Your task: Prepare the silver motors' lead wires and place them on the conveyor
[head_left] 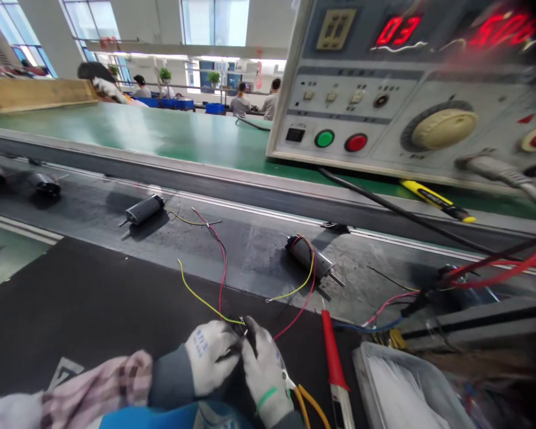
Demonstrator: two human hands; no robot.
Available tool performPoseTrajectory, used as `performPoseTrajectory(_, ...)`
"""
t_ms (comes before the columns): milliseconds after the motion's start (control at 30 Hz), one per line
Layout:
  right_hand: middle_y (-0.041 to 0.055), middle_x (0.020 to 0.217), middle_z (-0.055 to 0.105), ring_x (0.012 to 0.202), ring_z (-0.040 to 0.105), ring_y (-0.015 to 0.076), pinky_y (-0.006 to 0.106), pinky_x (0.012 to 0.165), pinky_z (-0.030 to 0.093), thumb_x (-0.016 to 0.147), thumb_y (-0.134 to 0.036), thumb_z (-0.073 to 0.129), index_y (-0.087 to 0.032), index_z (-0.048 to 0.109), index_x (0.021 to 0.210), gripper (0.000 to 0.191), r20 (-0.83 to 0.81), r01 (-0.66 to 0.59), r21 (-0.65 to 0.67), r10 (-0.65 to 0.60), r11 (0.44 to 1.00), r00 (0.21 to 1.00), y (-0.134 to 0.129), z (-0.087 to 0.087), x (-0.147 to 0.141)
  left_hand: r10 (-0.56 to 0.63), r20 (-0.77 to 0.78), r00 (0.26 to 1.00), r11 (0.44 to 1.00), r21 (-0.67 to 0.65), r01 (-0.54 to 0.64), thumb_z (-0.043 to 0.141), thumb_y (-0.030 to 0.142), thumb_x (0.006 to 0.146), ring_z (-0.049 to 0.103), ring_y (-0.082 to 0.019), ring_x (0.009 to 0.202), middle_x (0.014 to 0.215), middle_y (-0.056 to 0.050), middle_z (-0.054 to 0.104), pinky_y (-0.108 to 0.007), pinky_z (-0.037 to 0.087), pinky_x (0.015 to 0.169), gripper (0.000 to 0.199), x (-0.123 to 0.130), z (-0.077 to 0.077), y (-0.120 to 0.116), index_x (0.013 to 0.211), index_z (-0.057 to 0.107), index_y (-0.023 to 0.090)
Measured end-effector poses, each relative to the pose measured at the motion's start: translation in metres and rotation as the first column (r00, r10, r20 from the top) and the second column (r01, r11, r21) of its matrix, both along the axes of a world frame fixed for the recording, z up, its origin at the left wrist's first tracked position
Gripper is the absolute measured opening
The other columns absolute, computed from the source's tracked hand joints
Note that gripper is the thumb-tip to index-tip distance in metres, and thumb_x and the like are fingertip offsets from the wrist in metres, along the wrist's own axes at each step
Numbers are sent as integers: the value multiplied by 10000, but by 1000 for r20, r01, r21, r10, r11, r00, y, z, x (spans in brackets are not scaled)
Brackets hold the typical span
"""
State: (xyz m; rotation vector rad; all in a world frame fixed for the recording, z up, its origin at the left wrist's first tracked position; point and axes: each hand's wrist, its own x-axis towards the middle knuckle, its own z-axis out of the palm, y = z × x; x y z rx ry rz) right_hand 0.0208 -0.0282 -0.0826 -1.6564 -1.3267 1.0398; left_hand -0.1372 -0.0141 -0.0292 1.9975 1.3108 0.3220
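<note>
Wires crowd two gloved hands

Left hand and right hand meet over the dark mat, fingertips pinched at one end of a yellow wire; what else they grip, I can't tell. From the nearest motor, a red lead trails to the right hand and could snag if that hand pulls away. Orange-handled pliers, a red-handled tool and a plastic bin crowd that side.

A factory workshop: motors line a conveyor below an electrical instrument (its red digits glow), with people beyond.
</note>
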Motion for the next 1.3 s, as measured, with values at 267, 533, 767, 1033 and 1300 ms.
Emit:
performPoseTrajectory(267, 102, 1209, 539, 1135, 478, 244, 365, 971, 380, 701, -377, 584, -173, 438, 1221, 577, -369, -32, -13, 25, 999, 929, -9, -15, 7, -232, -141, 962, 971, -93, 221, 575, 574, 592, 596, -273, 784, 875, -109, 643, -330, 456, 673, 607, 35, -13, 77, 1042, 594, 169)
performPoseTrajectory(533, 68, 1195, 528, 1095, 494, 221, 370, 957, 381, 733, -293, 544, -240, 430, 1231, 514, -99, -163, 27, 165, 986, 981, 4, -8, -1, 14, -265, 964, 914, -387, -120, 541, 411, 693, 550, -163, 509, 522, -31, 578, -241, 394, 458, 285, -38, -31, 70, 656, 633, 144)
performPoseTrajectory(767, 70, 1056, 552, 1012, 505, 222, 352, 889, 389, 710, -232, 505, -252, 434, 1245, 540, 277, -433, -53, 429, 900, 860, 40, 21, -7, -71, -303, 950, 973, -231, -1, 504, 292, 678, 580, -182, 648, 682, -40, 626, -250, 423, 563, 206, -19, 5, 70, 762, 633, 155)
performPoseTrajectory(1033, 57, 1014, 560, 921, 534, 173, 282, 823, 414, 759, -217, 442, -271, 548, 1134, 394, 355, -413, -5, 388, 911, 851, 34, 23, -18, -143, -553, 820, 966, 101, 237, 312, 272, 812, 608, -289, 815, 902, -152, 638, -406, 462, 695, 391, -2, 9, 29, 1086, 538, 108)
performPoseTrajectory(1300, 42, 1094, 593, 1033, 516, 164, 270, 902, 371, 798, -346, 446, -245, 532, 1130, 358, 503, -70, -30, 76, 997, 861, -44, 53, 62, -201, -555, 807, 961, 47, 271, 276, 370, 830, 612, -268, 846, 934, -134, 650, -395, 442, 736, 416, -7, -9, 29, 990, 607, 175)
